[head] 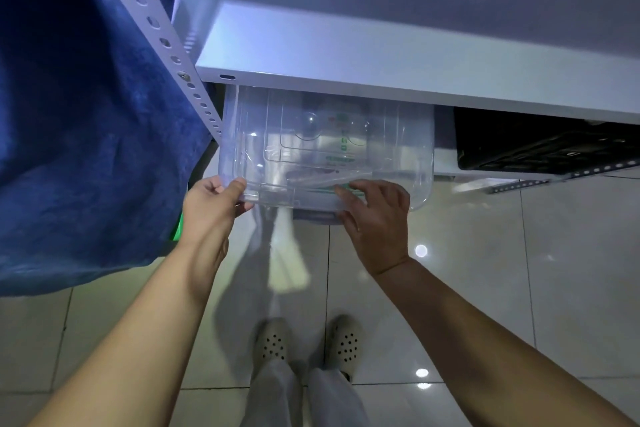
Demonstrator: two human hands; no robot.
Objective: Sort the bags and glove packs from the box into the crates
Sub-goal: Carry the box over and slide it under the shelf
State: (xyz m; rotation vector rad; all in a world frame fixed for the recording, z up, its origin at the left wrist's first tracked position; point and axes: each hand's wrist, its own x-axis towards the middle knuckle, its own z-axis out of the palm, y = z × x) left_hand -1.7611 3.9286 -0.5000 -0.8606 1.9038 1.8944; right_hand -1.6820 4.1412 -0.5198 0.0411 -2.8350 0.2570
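Note:
A clear plastic box (408,149) with a see-through lid sits on a low shelf under a white shelf board, its front edge sticking out over the floor. Through the lid I see flat packs with green print (341,158). My left hand (216,201) grips the box's front left corner, thumb on top of the lid. My right hand (375,215) holds the front edge near the middle, fingers laid over the lid's rim.
A white shelf board (381,62) juts out above the box. A perforated metal upright (162,42) rises at left, beside a hanging blue cloth (79,121). A black crate (543,142) sits on the low shelf at right. Glossy tiled floor and my feet (308,340) lie below.

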